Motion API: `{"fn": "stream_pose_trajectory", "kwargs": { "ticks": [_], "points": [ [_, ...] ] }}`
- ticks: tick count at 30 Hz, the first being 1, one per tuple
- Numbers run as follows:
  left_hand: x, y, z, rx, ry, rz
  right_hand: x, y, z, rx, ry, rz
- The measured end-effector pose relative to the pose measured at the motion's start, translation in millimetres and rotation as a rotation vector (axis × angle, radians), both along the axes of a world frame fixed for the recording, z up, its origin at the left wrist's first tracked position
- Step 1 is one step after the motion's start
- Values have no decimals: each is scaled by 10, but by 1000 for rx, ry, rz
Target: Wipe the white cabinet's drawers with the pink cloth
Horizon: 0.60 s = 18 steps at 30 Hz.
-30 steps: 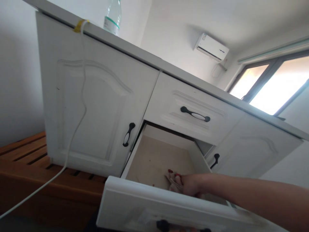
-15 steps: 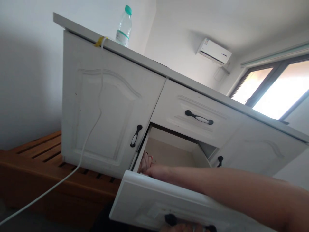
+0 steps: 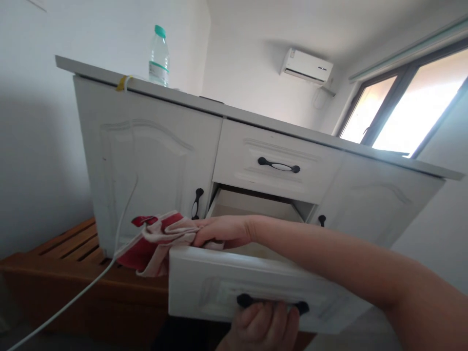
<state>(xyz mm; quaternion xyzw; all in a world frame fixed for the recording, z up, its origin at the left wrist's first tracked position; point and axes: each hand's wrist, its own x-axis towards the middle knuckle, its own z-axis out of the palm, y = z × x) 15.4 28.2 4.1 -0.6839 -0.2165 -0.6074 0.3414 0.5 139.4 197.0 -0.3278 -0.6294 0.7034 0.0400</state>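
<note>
My right hand (image 3: 223, 231) reaches in from the right and is closed on a crumpled red and pale pink cloth (image 3: 161, 239). The cloth hangs over the left front corner of the pulled-out lower drawer (image 3: 201, 261), part of it outside the drawer. From below, my left hand (image 3: 265, 324) curls its fingers around the black drawer handle (image 3: 243, 300). My right forearm crosses above the drawer and hides much of its inside.
The white cabinet (image 3: 146, 165) has doors on both sides and a shut upper drawer (image 3: 274, 178). A white cable (image 3: 122, 219) hangs at the left, near the cloth. A plastic bottle (image 3: 159, 56) stands on top. A slatted wooden bench (image 3: 69, 241) lies below.
My right hand has come up from inside the drawer to its left front corner, bringing the cloth along. My left hand still holds the handle. The view has shifted, showing more of that hand.
</note>
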Motion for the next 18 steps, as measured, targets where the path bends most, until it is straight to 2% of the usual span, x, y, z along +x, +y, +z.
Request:
{"fn": "stream_pose_trajectory", "kwargs": {
  "ticks": [2, 4, 9, 11, 14, 18],
  "points": [
    [-76, -5, -8, 2, 49, -16, 177, -54, 87, 1, 58, 50],
    [-111, -1, -33, 8, 97, -16, 491, -168, 214, 72, 63, 99],
    [-107, 17, -97, 16, 102, -41, 1600, -658, 491, 354, -76, 123],
    [-103, 14, -95, -8, 94, -52, 2039, -948, 531, 464, -185, 59],
    [-107, 4, -72, -13, 121, -27, 2521, -1410, 493, 614, -345, -152],
    [-118, 14, -61, 0, 102, -42, 2723, -1838, 276, 903, -473, -476]
  ]
}}
